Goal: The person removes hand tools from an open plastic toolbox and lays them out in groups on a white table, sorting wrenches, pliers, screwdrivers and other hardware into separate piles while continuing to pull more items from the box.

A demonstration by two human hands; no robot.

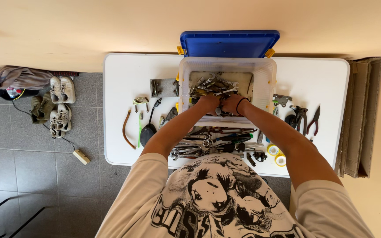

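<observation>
Head view shows both the left hand (208,104) and right hand (233,104) plunged side by side, fingers curled, into the clear plastic bin (261,70) of jumbled steel wrenches (212,84) on the white table (124,70), their grip hidden among the tools.

A clear plastic storage bin (227,66) sits at the centre of the white rectangular table (124,70), its blue plastic lid (229,43) at twelve o'clock. Both hands, left hand (208,104) and right hand (233,104), lie inside among loose metal tools (212,84). Steel wrenches (199,143) lie at six o'clock, red-handled pliers (314,120) at three, a black trowel (148,128) at nine.
</observation>
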